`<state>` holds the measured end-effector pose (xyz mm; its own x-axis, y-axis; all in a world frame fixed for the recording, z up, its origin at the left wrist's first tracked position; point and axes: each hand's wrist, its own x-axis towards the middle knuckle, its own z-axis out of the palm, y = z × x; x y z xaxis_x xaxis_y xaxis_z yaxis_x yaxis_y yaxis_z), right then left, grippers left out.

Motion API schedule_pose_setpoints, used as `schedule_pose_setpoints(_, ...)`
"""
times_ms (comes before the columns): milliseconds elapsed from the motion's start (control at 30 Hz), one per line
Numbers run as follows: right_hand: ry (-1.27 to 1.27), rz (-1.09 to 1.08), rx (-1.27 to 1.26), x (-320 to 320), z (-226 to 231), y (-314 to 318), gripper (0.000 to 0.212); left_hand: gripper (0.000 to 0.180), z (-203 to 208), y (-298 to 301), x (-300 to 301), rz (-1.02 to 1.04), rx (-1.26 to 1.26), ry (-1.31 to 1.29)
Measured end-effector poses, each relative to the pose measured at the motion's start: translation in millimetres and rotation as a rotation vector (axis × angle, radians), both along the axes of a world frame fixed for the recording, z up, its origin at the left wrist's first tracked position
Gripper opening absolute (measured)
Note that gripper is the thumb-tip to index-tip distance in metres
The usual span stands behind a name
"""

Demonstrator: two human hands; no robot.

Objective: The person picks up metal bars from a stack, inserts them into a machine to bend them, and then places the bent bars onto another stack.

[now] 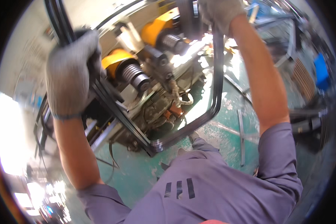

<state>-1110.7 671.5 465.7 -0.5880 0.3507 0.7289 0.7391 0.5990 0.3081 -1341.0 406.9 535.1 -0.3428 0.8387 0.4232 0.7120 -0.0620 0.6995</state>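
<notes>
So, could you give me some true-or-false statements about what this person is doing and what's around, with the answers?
1. The left hand and right hand both wear gloves. True.
2. The left hand holds nothing. False: it grips a dark frame.
3. Two yellow machine parts show between the person's forearms. True.
4. The floor is bright red. False: the floor is green.
5. The person's sleeves reach down to the wrists. False: the sleeves end near the elbows, leaving the forearms bare.
</notes>
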Motion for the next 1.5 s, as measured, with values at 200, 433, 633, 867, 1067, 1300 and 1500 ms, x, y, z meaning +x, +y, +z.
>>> schedule_pose_setpoints(200, 0.982, -0.076, -0.762, 123.4, -63.5, -171.3, 0.082, 0.023, -68.8, -24.8, 74.5, -0.221, 0.012, -0.292)
schedule_pose_setpoints(433, 1.815, 0.049, -0.681, 286.8, -101.0, -326.3, 0.032, 0.041, -123.1, -52.3, 191.7, -0.613, -0.118, -0.179)
schedule_pose_setpoints(633, 2.127, 0.083, -0.244, 455.8, -106.8, -463.4, 0.033, 0.039, -254.8, -31.8, 278.8, -0.627, -0.146, -0.17)
schedule_pose_setpoints(867, 2.386, 0.125, 0.399, 626.6, -138.1, -646.2, 0.032, 0.038, -280.5, -46.6, 527.9, -1.015, -0.594, -0.844)
schedule_pose_setpoints(1067, 2.488, -0.021, 1.022, 705.9, -202.4, -761.3, 0.04, 0.032, -279.5, -123.3, 778.3, -1.33, -0.579, -0.621)
schedule_pose_setpoints(1300, 2.488, -0.259, 1.627, 797.0, -291.4, -856.3, 0.036, 0.007, -300.3, -195.2, 1059.5, -1.695, -0.567, -0.374)
schedule_pose_setpoints(1500, 2.536, -0.456, 1.609, 858.3, -343.9, -878.4, 0.02, 0.024, -363.0, -261.6, 1276.6, -1.809, -0.173, 0.172)
